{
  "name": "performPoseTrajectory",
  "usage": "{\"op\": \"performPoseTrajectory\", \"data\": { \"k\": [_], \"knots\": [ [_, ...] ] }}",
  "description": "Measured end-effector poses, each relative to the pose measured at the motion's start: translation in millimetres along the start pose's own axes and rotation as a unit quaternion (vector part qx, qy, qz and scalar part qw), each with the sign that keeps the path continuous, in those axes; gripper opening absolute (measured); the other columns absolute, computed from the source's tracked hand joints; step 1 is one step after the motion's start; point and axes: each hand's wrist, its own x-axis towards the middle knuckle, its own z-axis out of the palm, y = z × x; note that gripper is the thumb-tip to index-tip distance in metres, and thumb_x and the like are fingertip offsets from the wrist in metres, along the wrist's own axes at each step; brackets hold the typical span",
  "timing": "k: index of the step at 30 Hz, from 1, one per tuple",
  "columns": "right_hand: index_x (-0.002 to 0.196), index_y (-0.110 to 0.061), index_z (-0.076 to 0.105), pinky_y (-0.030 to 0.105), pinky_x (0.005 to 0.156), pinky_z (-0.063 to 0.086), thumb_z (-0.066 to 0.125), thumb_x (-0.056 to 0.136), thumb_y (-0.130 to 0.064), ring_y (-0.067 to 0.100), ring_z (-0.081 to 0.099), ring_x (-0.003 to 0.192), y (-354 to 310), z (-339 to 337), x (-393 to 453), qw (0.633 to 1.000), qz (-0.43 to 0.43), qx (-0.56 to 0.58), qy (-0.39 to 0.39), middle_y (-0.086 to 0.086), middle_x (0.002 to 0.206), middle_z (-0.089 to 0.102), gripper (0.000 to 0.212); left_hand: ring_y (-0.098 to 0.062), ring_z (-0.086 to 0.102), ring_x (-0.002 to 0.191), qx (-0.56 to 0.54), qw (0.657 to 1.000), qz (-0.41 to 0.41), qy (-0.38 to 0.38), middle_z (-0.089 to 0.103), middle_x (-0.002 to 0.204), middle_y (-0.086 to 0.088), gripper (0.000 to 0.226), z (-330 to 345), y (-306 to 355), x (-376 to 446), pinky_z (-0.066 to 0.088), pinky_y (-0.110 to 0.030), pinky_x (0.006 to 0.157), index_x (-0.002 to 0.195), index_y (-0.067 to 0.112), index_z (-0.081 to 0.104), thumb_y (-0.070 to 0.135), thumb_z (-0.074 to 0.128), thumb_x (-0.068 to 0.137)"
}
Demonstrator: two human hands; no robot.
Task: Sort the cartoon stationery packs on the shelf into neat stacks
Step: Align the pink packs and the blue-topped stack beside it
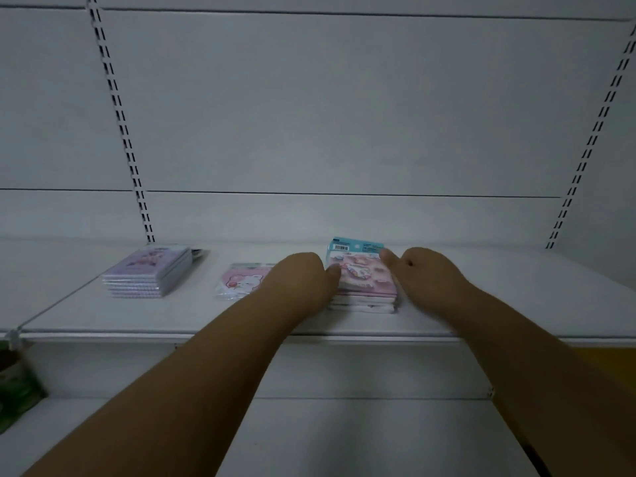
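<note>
A stack of pink cartoon stationery packs [364, 280] with a teal header card sits on the white shelf [172, 318], right of centre. My left hand [303, 273] presses against the stack's left side, thumb on the top pack. My right hand [420, 273] holds the stack's right side, thumb on top. A single pink pack [237, 280] lies flat to the left, partly hidden by my left hand. Further left stands a neat stack of purple packs [148, 273].
The white back panel has slotted uprights [137, 187] at left and right. A lower shelf [344, 442] runs below, with a green packet [17, 394] at its far left. A yellow area shows at the right edge.
</note>
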Motion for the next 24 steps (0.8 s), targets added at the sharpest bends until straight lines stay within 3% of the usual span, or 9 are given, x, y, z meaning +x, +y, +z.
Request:
{"op": "performPoseTrajectory", "data": {
  "k": [1,3,6,13,24],
  "knots": [
    [0.066,-0.020,0.057,0.026,0.049,0.034,0.026,0.078,-0.080,0.011,0.053,0.056,6,-4,-13,1.000,-0.030,0.007,0.002,-0.002,0.061,0.057,0.069,-0.009,0.044,0.053,0.010,1.000,0.012,0.002,0.046,0.059,0.003,0.043,1,-4,-6,0.031,-0.026,0.046,0.068,0.018,0.048,0.053,0.043,0.093],
    [0.067,-0.023,0.060,0.024,0.049,0.036,0.049,0.073,-0.077,0.008,0.053,0.057,15,-11,-33,0.997,-0.072,0.019,-0.037,-0.004,0.064,0.060,0.056,-0.010,0.046,0.052,0.045,0.998,0.042,-0.001,0.047,0.056,0.003,0.042,5,-10,-16,0.034,-0.025,0.047,0.060,0.019,0.045,0.049,0.052,0.089],
    [0.073,-0.023,0.066,0.022,0.054,0.040,0.073,0.073,-0.050,0.009,0.055,0.064,16,-13,-40,0.991,-0.109,-0.003,-0.074,-0.006,0.070,0.061,0.028,-0.011,0.049,0.057,0.073,0.996,0.046,0.024,0.049,0.061,0.004,0.031,10,-8,-23,0.040,-0.027,0.054,0.063,0.022,0.046,0.035,0.055,0.089],
    [0.071,-0.022,0.061,0.025,0.055,0.037,0.067,0.083,-0.039,0.011,0.053,0.066,7,-3,-31,0.993,-0.104,-0.028,-0.047,-0.002,0.071,0.061,0.022,-0.017,0.047,0.067,0.101,0.988,0.075,0.085,0.034,0.064,0.007,0.016,21,-8,-19,0.037,-0.031,0.060,0.080,0.021,0.050,0.031,0.058,0.091],
    [0.071,-0.017,0.065,0.027,0.058,0.038,0.067,0.083,-0.038,0.013,0.053,0.065,10,2,-31,0.992,-0.121,-0.043,-0.016,-0.001,0.070,0.061,0.025,-0.017,0.047,0.065,0.086,0.987,0.086,0.106,0.035,0.064,0.007,0.024,30,-15,-13,0.036,-0.030,0.058,0.075,0.022,0.045,0.036,0.054,0.093]
  ]
}}
